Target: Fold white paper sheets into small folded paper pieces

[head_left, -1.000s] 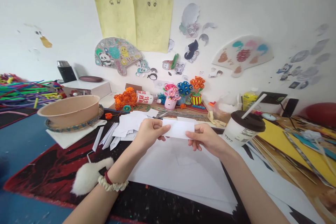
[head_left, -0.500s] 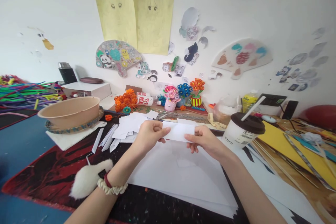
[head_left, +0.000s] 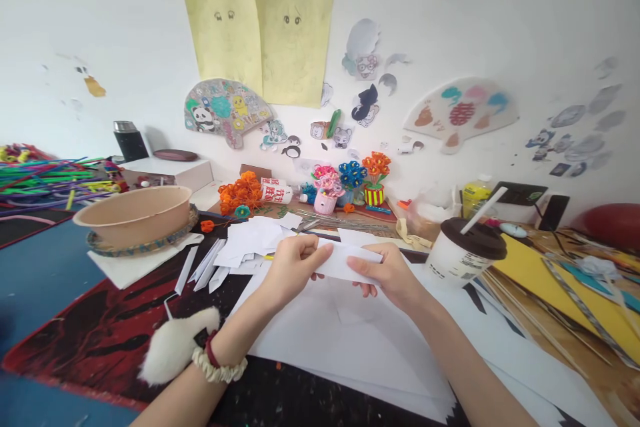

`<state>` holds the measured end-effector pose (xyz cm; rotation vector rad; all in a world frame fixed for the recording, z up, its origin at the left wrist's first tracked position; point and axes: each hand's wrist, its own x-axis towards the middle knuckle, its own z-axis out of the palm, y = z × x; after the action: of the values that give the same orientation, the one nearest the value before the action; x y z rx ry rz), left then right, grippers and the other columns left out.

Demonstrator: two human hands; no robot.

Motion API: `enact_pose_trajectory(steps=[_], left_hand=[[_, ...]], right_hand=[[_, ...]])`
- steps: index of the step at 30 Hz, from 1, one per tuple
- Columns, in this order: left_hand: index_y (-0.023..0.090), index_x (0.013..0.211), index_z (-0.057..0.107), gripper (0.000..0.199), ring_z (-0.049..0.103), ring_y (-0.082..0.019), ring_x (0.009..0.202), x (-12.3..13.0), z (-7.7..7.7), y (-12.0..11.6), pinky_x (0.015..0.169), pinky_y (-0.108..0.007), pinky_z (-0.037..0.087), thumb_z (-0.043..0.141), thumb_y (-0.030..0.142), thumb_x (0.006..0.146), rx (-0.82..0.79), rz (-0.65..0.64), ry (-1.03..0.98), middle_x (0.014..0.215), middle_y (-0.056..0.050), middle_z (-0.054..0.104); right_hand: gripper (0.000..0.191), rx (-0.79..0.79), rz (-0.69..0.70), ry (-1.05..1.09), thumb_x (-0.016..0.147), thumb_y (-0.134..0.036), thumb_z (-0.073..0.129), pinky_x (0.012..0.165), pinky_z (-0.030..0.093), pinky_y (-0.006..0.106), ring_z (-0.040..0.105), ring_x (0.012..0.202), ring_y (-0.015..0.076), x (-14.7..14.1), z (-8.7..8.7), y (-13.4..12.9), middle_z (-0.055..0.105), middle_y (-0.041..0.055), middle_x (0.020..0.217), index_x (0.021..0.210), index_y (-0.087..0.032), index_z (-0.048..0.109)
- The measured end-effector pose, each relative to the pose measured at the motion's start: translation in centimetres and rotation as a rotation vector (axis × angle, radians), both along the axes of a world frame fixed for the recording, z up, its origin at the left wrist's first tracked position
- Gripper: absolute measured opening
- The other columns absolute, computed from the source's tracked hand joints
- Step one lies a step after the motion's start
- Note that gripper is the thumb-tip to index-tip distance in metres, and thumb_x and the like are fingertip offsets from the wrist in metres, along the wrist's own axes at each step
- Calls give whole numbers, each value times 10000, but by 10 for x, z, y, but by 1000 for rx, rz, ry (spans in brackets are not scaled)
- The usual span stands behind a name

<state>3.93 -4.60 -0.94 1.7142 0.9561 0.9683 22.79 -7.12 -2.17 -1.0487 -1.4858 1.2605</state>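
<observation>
Head view: left hand [head_left: 296, 268] and right hand [head_left: 387, 272] pinch small paper [head_left: 337, 263] by its ends near the far edge of wide sheets [head_left: 360, 347].

Small rectangular slip of plain white paper [head_left: 337, 265], wider than it is tall, sloping down a bit toward the right. It's up in the air, pinched at one end by the bare left hand [head_left: 294, 263] and at the other by the bare right hand [head_left: 394, 275]. Can't really tell if it's folded.
</observation>
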Motion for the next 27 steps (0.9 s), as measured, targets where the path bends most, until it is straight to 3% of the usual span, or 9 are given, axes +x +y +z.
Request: enact_pose_trajectory(steps=[5, 11, 16, 24, 27], left_hand=[[159, 548, 496, 419, 479, -95, 487, 0, 3, -3, 462, -209, 385, 499, 486, 810, 43, -12, 0, 495, 24, 483], [173, 664, 614, 315, 489, -120, 533, -1, 4, -4, 459, -224, 358, 624, 484, 712, 102, 60, 0, 552, 4, 552], [164, 674, 636, 342, 456, -111, 515, 0, 3, -4, 454, -222, 326, 585, 496, 738, 117, 93, 14, 541, 7, 541], [144, 579, 547, 423, 384, -91, 534, 2, 4, -7, 474, -207, 286, 480, 492, 810, 165, 112, 53, 546, 20, 453], [159, 526, 434, 447, 330, -85, 519, 2, 7, -8, 474, -213, 260, 428, 478, 838, 226, 142, 94, 521, 34, 364]], right_hand=[[357, 2, -4, 17, 710, -448, 690, 326, 330, 207, 501, 358, 106, -1, 1, -1, 580, 23, 451, 579, -122, 628], [352, -2, 15, 28, 716, -447, 683, 332, 331, 212, 492, 353, 105, -3, 2, -4, 577, 20, 437, 580, -127, 632], [352, -2, 41, 46, 721, -431, 686, 325, 321, 207, 479, 336, 99, -5, 1, -5, 572, 18, 423, 560, -124, 625], [374, 2, 36, 29, 714, -451, 681, 322, 326, 216, 473, 335, 102, -6, 4, -6, 564, 16, 415, 528, -136, 606], [367, 8, 41, 37, 709, -446, 686, 324, 325, 218, 469, 334, 102, -5, 5, -6, 552, 8, 408, 524, -139, 606]])
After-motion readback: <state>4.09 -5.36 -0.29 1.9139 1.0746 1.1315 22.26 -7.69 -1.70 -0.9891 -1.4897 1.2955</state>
